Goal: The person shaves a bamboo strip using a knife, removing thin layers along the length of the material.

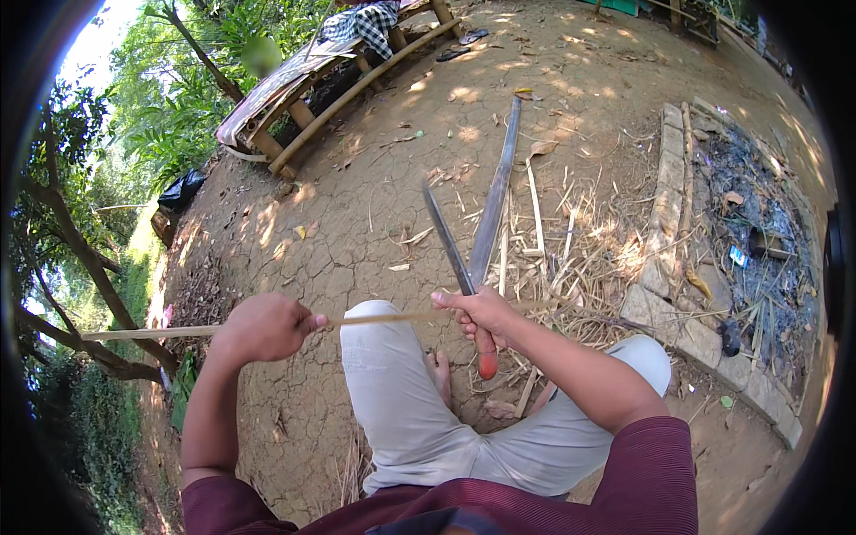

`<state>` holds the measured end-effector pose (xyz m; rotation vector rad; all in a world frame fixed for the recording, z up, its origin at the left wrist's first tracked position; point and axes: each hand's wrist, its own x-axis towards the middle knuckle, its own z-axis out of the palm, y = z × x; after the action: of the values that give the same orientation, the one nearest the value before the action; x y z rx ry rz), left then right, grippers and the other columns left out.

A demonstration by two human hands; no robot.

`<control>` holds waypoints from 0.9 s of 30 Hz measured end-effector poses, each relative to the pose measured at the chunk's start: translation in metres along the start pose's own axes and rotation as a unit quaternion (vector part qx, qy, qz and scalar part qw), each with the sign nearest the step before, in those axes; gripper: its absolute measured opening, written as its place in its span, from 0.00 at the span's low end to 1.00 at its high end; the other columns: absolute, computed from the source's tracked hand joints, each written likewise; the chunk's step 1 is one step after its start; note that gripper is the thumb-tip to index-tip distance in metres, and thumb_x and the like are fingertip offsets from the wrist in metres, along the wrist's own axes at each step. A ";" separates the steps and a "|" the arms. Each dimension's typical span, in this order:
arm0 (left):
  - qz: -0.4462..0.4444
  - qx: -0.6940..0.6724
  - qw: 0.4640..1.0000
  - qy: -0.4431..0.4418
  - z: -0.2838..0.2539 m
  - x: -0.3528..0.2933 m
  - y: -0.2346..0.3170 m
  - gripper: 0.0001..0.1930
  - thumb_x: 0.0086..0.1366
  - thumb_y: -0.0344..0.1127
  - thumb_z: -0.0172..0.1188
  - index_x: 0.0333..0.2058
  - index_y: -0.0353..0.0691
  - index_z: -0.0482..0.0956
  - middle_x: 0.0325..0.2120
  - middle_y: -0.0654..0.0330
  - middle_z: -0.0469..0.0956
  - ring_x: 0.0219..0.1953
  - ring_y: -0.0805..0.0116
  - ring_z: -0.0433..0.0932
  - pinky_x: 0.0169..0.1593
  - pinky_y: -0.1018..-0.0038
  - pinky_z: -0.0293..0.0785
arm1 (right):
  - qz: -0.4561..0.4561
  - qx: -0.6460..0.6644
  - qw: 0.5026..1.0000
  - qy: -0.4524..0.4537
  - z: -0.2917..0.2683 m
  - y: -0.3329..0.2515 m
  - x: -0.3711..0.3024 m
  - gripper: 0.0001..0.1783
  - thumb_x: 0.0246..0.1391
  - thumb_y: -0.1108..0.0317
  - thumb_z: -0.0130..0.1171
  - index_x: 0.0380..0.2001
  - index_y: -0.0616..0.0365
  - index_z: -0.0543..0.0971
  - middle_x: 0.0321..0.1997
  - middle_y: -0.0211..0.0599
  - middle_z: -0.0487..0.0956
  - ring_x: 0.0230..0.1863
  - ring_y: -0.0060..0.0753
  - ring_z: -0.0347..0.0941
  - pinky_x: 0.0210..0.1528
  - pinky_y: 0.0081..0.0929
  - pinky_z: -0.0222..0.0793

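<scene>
My left hand (266, 328) is closed around a long, thin, pale strip (383, 318), apparently bamboo, held level across my knees. Its left end reaches out toward the trees, and its right part is smeared by motion. In my right hand (484, 316) is a machete (448, 234), gripped by its red-orange handle, with the dark blade pointing up and away. The strip passes at my right hand by the base of the blade; whether they touch I cannot tell. Beyond the blade, a long, dark, flat length (497, 189) of unclear material lies on the ground.
Pale shavings and split strips (571, 245) litter the ground at right. Farther right, a stone-edged pit (664, 209) holds ash and rubbish. A bamboo bench (299, 114) stands at the far left, with a person in checked cloth (361, 25) on it. Sandals (453, 53) lie near it.
</scene>
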<state>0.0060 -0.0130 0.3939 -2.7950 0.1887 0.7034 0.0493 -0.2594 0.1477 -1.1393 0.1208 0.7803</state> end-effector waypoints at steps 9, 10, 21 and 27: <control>0.091 0.184 0.943 0.263 -0.047 0.019 0.056 0.15 0.62 0.47 0.62 0.29 0.39 0.80 0.26 0.53 0.79 0.36 0.53 0.79 0.40 0.58 0.72 | -0.165 -0.210 0.958 0.102 -0.014 0.014 0.026 0.24 0.50 0.53 0.73 0.41 0.60 0.79 0.16 0.25 0.72 0.14 0.17 0.65 0.17 0.21 0.60; 0.147 0.232 0.882 0.384 -0.046 0.017 0.061 0.12 0.60 0.44 0.65 0.30 0.40 0.79 0.30 0.55 0.80 0.42 0.57 0.79 0.44 0.60 0.72 | -0.175 -0.185 0.961 0.104 -0.016 0.008 0.024 0.24 0.50 0.53 0.73 0.40 0.60 0.79 0.16 0.25 0.72 0.14 0.17 0.65 0.17 0.21 0.60; 0.195 -0.652 0.475 0.558 -0.060 0.082 0.016 0.42 0.66 0.66 0.51 0.58 0.28 0.59 0.45 0.48 0.68 0.48 0.51 0.71 0.54 0.67 0.69 | -0.159 -0.052 0.985 0.038 -0.028 -0.001 0.035 0.18 0.54 0.59 0.70 0.36 0.62 0.76 0.17 0.24 0.71 0.14 0.17 0.63 0.16 0.20 0.60; 0.341 -0.746 0.405 0.403 -0.066 0.083 0.048 0.24 0.76 0.55 0.39 0.26 0.43 0.59 0.13 0.71 0.49 0.13 0.80 0.44 0.17 0.77 0.40 | -0.141 -0.180 0.970 0.079 -0.038 0.013 0.038 0.33 0.50 0.47 0.71 0.45 0.67 0.77 0.16 0.27 0.73 0.14 0.19 0.67 0.19 0.23 0.65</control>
<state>0.0998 -0.0828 0.4001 -4.3297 1.7367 -1.5360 0.0808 -0.2697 0.1036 -1.5243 -0.0534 0.4652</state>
